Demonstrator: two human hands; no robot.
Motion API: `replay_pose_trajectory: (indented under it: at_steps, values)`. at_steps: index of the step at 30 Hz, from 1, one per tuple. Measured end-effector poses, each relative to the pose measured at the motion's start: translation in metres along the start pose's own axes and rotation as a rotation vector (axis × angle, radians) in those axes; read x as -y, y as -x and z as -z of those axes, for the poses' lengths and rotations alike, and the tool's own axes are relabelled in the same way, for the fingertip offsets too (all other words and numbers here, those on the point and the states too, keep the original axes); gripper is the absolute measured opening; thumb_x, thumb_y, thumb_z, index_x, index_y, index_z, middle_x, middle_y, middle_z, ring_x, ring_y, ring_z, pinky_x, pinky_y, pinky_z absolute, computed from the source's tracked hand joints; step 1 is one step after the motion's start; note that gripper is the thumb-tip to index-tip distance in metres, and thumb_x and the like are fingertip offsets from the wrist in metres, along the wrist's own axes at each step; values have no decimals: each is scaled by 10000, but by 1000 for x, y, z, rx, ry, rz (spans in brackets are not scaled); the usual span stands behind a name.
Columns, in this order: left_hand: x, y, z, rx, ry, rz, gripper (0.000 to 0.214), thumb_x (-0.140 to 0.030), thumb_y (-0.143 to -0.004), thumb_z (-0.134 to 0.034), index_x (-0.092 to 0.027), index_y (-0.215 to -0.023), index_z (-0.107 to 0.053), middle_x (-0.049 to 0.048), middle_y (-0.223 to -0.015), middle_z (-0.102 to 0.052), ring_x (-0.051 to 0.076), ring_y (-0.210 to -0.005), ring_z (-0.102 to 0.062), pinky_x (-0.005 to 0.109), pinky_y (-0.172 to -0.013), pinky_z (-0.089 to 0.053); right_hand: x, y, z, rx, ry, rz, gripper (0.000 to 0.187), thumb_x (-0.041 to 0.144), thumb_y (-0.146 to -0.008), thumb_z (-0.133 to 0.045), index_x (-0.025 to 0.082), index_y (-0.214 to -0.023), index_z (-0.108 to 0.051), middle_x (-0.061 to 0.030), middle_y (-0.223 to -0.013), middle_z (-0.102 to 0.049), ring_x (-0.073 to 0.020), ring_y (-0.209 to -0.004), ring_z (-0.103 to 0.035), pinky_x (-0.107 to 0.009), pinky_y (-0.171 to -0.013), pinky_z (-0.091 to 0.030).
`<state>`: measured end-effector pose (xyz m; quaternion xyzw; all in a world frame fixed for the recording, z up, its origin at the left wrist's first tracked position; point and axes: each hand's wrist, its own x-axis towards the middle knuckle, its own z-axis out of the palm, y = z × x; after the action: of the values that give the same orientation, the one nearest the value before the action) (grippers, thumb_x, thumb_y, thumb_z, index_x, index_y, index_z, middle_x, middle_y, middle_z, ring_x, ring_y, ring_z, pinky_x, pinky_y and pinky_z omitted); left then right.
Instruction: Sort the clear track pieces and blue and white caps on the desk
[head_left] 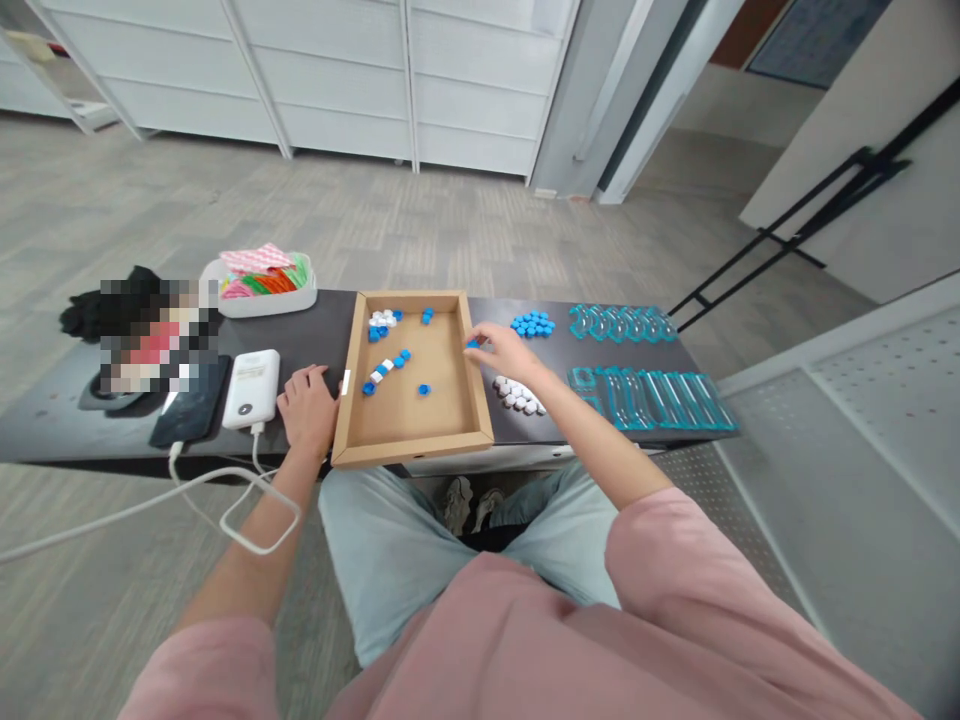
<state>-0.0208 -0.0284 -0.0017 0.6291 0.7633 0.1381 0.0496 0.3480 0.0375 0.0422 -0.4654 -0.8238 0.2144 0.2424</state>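
My right hand (501,352) is over the right wall of a shallow cardboard box (412,448), its fingertips pinching a small blue cap (472,344). Resting on the dark table just left of the box, my left hand (307,405) holds nothing, its fingers loosely spread. Inside the box a slanting row of blue and white caps (382,370) runs across the left half. A cluster of white caps (383,319) with blue ones lies toward the far left corner. A few blue caps (427,315) sit near the far wall, and a single blue cap (424,389) lies nearer me.
Right of the box are a blue cap pile (532,324), a white cap group (519,395) and teal clear plastic pieces (652,398). Leftward lie a white power bank (251,388) with a cable (225,475), a black phone (191,405) and a white tub (270,303) of colourful items.
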Motion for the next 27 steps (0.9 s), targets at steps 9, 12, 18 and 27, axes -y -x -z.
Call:
replay_pose_trajectory:
  at_steps: [9,12,18,27]
  values:
    - [3,-4,-4,11,-70,21,538,-327,-1184,-456,-78,-1640,-593,300,-1633,-595,423,-1495,-565,546,-1224,-459,-84,60,59,-131,128,-319,212,176,-972,-735,199,-1167,-815,-144,-1307,-833,-294,-1130,-789,-478,-1098,-611]
    - [3,-4,-2,15,-84,30,524,-297,-1199,-404,-88,-1637,-600,293,-1618,-607,412,-1473,-584,538,-1201,-479,-92,62,59,-69,244,-363,254,163,-996,-724,211,-1225,-822,-132,-1339,-842,-319,-1237,-774,-504,-1162,-579]
    - [0,-4,0,16,-126,47,529,-296,-1190,-401,-106,-1640,-603,282,-1615,-610,414,-1472,-601,516,-1189,-484,-89,57,48,-102,461,-416,455,256,-1057,-750,210,-1508,-773,-178,-1640,-701,-424,-1527,-594,-606,-1272,-492]
    - [0,-4,0,31,-138,55,598,-322,-1182,-285,-94,-1634,-602,312,-1610,-606,450,-1458,-590,547,-1184,-477,-111,24,28,-22,473,-540,769,611,-1153,-624,283,-1835,-488,-159,-1968,-294,-493,-1795,-229,-755,-1437,-170]
